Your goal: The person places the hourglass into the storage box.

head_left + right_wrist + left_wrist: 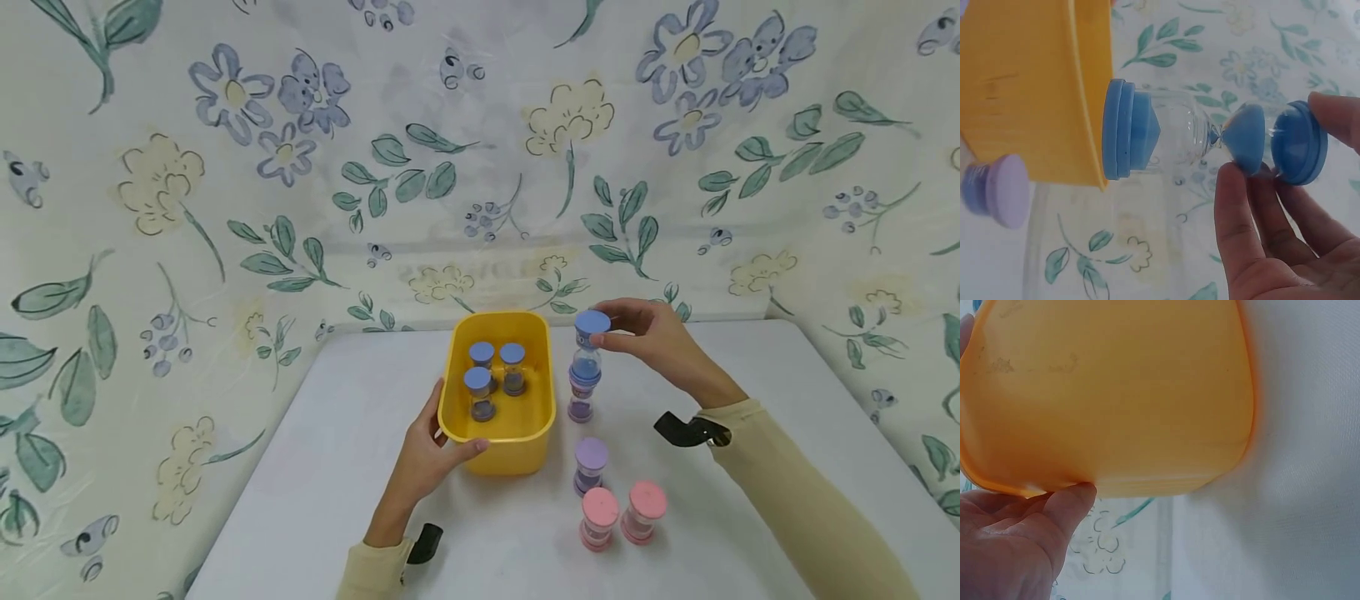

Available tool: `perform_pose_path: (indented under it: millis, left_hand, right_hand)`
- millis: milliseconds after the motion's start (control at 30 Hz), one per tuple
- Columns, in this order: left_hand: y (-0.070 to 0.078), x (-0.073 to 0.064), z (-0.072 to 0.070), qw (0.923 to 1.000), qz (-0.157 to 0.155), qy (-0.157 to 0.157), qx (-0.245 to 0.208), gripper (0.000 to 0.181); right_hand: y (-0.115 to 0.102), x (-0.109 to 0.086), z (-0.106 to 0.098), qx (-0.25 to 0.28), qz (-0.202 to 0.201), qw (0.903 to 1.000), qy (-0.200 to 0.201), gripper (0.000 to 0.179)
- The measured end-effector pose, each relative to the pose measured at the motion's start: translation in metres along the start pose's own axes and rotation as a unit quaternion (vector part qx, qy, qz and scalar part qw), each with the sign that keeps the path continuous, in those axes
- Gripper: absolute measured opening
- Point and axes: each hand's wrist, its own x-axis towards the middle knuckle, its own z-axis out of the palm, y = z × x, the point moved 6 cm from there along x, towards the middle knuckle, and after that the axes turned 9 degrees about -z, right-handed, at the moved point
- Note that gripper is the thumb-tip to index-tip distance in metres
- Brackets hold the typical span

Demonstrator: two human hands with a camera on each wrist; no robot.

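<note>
My right hand (660,342) holds a blue-capped sand timer (1175,134) between thumb and fingers, to the right of a yellow bin (502,457). Blue sand shows in both of its bulbs in the right wrist view. Below it in the head view stands a purple sand timer (580,408); the right wrist view shows a gap between them. At the bin's near left corner, my left hand (423,462) grips the wall, thumb on the front side. Several sand timers with blue caps (477,380) and dark sand stand inside the bin.
Another purple sand timer (591,467) stands right of the bin. Closer to me are two pink ones, a left pink timer (600,521) and a right pink timer (642,512). The white table (735,358) meets a flower-patterned cloth (480,167) at the back.
</note>
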Motion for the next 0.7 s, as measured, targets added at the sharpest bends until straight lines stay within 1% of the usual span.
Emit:
perform_pose_path:
  millis: [167, 400, 700]
  left_hand:
    - [0.001, 0.0, 0.0, 1.0, 0.001, -0.002, -0.006, 0.11]
    - [0.001, 0.001, 0.0, 1.0, 0.006, -0.003, -0.007, 0.111]
    - [-0.001, 0.001, 0.0, 1.0, 0.005, -0.004, -0.006, 0.11]
  right_hand:
    - [-0.007, 0.015, 0.009, -0.009, -0.01, 0.9999, -0.001, 0.044]
    - [-0.013, 0.036, 0.027, 0.007, -0.017, 0.9998, -0.007, 0.044]
    - [-0.012, 0.051, 0.048, 0.013, -0.019, 0.9996, -0.018, 0.049]
